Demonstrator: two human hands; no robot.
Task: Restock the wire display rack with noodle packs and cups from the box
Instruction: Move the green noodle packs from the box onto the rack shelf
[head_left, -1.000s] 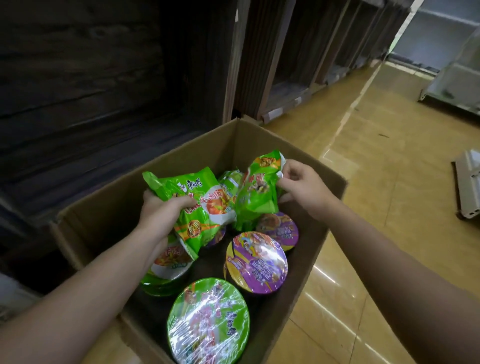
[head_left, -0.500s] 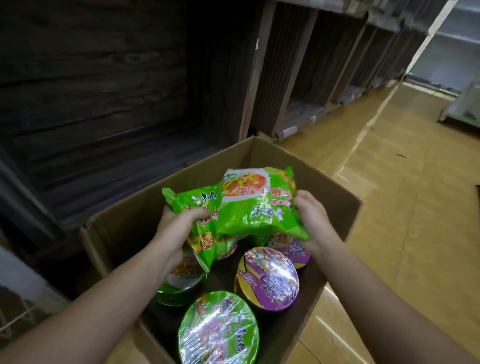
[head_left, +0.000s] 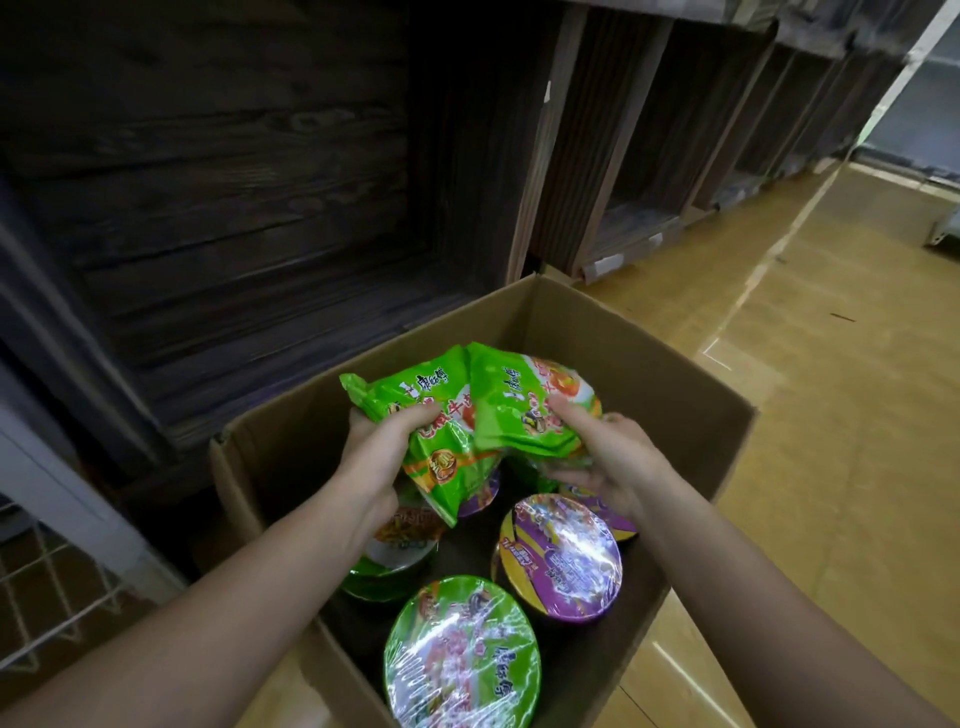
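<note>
1. Both green packs have swung together since the earlier frame; the right pack (head_left: 519, 410), which lay across the other, now stands beside the left pack (head_left: 431, 415), edges touching.
2. The left hand (head_left: 387, 457) grips the left pack with its thumb curled over the front; the right hand (head_left: 610, 462) clasps the right pack, thumb on top, fingers beneath.
3. Both packs hover within the box (head_left: 675, 395), above the purple-lidded cup (head_left: 561, 556) and the green-lidded cup (head_left: 462, 660).
4. The step appears to be gathering packs for lifting out; several cups remain, so restocking looks far from finished.
5. Next, the pair must clear the box walls and travel left to the wire rack (head_left: 52, 597); the slick film probably needs a firm hold.
</note>
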